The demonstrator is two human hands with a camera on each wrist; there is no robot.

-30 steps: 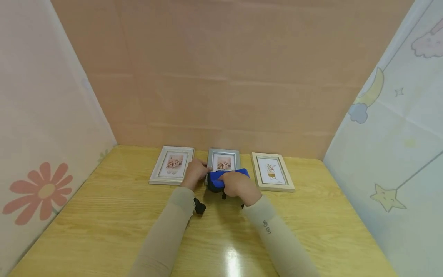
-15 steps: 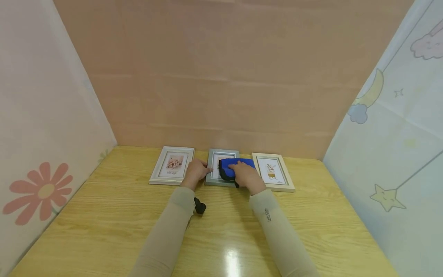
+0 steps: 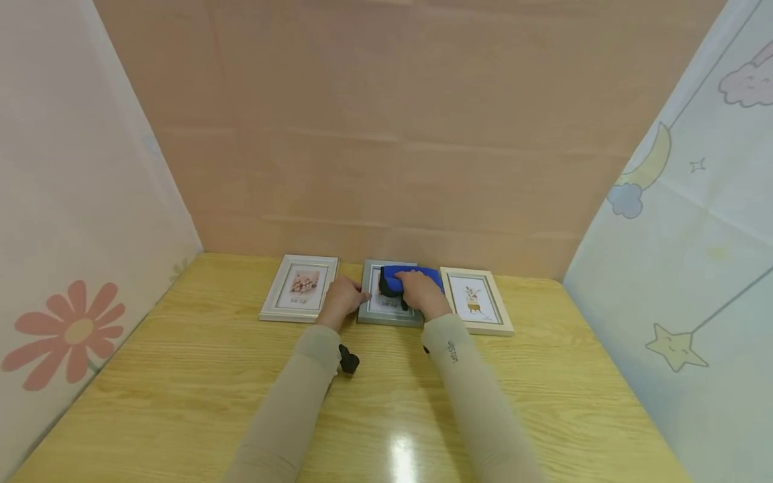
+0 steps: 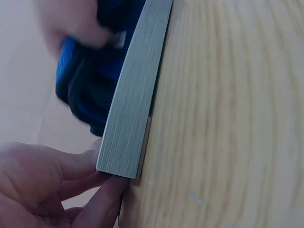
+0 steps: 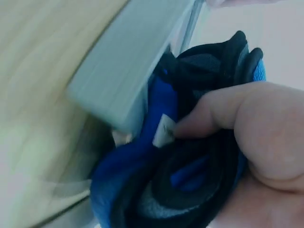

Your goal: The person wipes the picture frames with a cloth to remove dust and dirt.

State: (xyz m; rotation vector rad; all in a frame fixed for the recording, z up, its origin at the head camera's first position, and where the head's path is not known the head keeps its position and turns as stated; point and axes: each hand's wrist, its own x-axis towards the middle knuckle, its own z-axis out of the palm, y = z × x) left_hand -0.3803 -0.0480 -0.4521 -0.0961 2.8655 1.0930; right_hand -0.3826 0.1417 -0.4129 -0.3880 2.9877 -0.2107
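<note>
Right hand (image 3: 421, 293): blue cloth (image 3: 432, 274) is gripped over the upper right of the grey frame (image 3: 384, 308). Its left edge is pinched by the left hand (image 3: 341, 298); it is flanked by a white frame (image 3: 292, 302) and a cream frame (image 3: 480, 308).

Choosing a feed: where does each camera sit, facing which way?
Head: head-worn, facing forward and down; left hand, right hand, beige fabric sleeves show.
Left wrist: on that wrist, facing a grey rectangular picture frame; both hands show.
Right wrist: on that wrist, facing a blue, black-edged fabric piece; right hand shows.
Wrist views share frame and fabric piece.
</note>
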